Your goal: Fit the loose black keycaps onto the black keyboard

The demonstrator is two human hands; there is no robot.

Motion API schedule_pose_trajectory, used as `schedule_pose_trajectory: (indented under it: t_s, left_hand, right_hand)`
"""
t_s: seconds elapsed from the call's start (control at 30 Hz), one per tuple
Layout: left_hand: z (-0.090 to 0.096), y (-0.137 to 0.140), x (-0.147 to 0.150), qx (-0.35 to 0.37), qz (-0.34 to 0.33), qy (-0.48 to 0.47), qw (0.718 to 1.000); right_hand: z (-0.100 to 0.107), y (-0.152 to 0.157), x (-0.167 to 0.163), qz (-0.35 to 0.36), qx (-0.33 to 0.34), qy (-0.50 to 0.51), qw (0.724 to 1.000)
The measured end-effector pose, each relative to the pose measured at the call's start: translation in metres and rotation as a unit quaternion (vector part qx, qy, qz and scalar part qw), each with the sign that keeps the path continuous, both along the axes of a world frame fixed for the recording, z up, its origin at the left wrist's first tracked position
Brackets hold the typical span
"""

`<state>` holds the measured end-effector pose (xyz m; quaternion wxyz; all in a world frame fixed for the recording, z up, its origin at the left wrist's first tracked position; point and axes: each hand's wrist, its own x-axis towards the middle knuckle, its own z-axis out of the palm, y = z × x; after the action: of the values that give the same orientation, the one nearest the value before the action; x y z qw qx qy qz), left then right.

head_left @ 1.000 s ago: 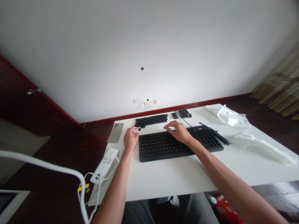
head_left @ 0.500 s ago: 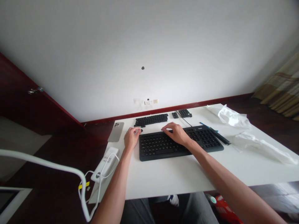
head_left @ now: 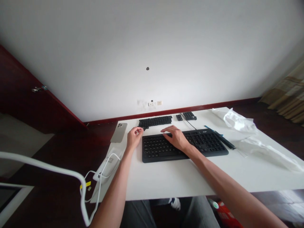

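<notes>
A black keyboard [head_left: 166,155] with a cable lies on the white table. My left hand [head_left: 134,137] is at its upper left corner, thumb and fingers pinched together on what looks like a small black keycap [head_left: 144,129]. Over the keyboard's top middle rests my right hand [head_left: 175,137], its thumb and fingers apart and nothing visible in them. Behind the keyboard, rows of loose black keycaps [head_left: 155,121] are laid out. Two smaller groups of keycaps, one narrow [head_left: 179,117] and one wider [head_left: 188,116], sit to their right.
A phone [head_left: 119,133] and a white power strip [head_left: 105,166] with a cable lie on the left. Right of the keyboard are a long black-and-blue tool [head_left: 224,139] and crumpled white plastic [head_left: 241,120]. A white tube [head_left: 59,171] curves in at lower left.
My left hand has moved slightly up, toward the loose keycaps. My right hand has shifted a little left along the keyboard's top edge. The view has tilted slightly.
</notes>
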<state>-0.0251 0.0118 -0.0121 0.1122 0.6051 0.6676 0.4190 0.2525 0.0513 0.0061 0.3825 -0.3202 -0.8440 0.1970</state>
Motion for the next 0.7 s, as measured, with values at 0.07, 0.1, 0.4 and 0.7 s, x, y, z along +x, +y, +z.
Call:
schedule_pose_trajectory:
  t_s: [0.07,0.1,0.4,0.7]
  left_hand:
    - [0.008,-0.006,0.009,0.012,-0.04,-0.006,0.999]
    - [0.011,-0.009,0.014,0.014,-0.061,-0.006,0.998]
    - [0.028,-0.025,0.044,0.028,-0.209,0.035,0.977]
    - [0.012,-0.018,0.035,0.019,-0.176,-0.04,0.983]
  right_hand:
    - [0.0,-0.004,-0.006,0.012,0.022,0.001,1.0]
    - [-0.001,-0.007,-0.009,0.023,0.032,0.0,0.999]
    - [-0.015,-0.016,-0.025,0.1,0.045,-0.008,0.994]
    - [-0.01,-0.017,-0.021,0.081,0.007,-0.004,0.997]
